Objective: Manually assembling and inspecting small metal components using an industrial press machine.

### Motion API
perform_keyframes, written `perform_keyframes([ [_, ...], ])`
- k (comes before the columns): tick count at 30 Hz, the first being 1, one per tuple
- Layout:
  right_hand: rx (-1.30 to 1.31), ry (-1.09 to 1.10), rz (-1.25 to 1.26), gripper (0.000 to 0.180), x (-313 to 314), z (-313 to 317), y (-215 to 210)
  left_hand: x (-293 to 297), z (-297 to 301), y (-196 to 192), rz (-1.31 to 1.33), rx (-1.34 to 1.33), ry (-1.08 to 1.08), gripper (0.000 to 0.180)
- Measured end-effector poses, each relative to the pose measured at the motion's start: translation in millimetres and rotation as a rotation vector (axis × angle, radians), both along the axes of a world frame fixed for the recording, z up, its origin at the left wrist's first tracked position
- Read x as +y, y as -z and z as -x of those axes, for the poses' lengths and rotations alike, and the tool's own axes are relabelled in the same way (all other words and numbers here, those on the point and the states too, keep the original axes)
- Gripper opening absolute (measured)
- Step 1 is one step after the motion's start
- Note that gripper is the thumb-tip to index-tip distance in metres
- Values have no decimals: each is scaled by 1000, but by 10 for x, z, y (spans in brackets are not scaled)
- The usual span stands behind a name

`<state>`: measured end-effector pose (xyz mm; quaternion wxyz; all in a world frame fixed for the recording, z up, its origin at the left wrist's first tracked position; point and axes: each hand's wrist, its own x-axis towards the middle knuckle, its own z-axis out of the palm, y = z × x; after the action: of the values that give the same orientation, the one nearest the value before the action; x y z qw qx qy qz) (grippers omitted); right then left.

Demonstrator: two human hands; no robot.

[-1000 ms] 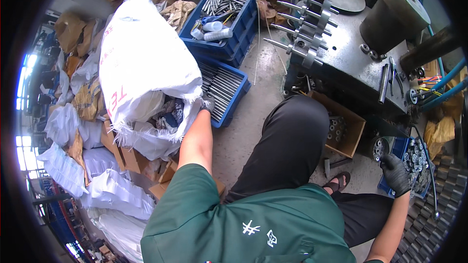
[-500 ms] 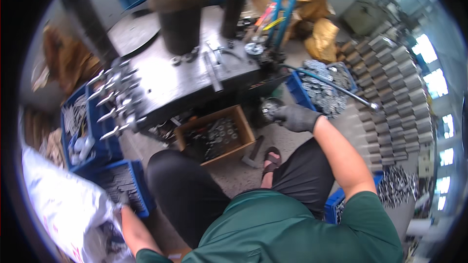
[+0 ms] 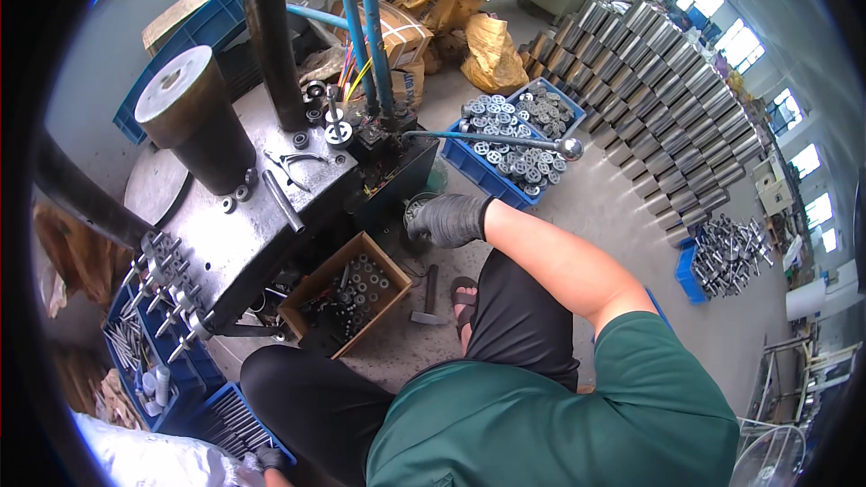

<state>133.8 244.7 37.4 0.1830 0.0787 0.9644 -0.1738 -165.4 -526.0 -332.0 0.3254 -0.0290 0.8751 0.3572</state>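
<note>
At the far lower left my left hand (image 3: 268, 460), in a dark glove, sits at the edge of a blue crate of metal rods (image 3: 236, 424), beside a white sack (image 3: 149, 462); so little of it shows that I cannot tell whether it is spread or gripping. To its right an open cardboard box (image 3: 345, 303) of small metal rings stands on the floor against the dark press machine (image 3: 262, 207). A hammer (image 3: 427, 298) lies on the floor just beside my sandalled foot (image 3: 465, 299). Further right my right hand (image 3: 446, 219), gloved, is curled over a small round tin of metal parts (image 3: 417, 208) at the foot of the machine, fingers bent down onto it. Behind it a blue crate of toothed discs (image 3: 505, 149) rests on the floor.
</note>
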Motion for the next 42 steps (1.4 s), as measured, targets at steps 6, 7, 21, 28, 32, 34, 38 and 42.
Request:
perform_keyframes([
  [6,239,-29,14,31,-153,92,-145,243,-310,-217,357,242,99,33],
  [7,356,0,46,30,-194,113,-237,259,-330,-297,364,265,92,33],
  [21,826,689,1880,30,-859,695,-955,3592,-507,-4588,-1194,436,-203,32],
  [28,900,863,1935,37,-663,758,-492,5400,-1331,-4484,-1050,-130,309,24],
  [32,995,879,1877,41,-747,627,-692,5494,-1492,-3955,-1004,-45,432,25],
  [34,1022,921,1880,40,-718,542,-667,5517,-1604,-3992,-966,-131,439,24],
  [38,1071,859,1824,34,-675,536,-504,5513,-1565,-3976,-904,-173,432,23],
  [42,892,789,1546,35,-682,485,-540,5511,-1546,-3908,-986,-213,362,24],
])
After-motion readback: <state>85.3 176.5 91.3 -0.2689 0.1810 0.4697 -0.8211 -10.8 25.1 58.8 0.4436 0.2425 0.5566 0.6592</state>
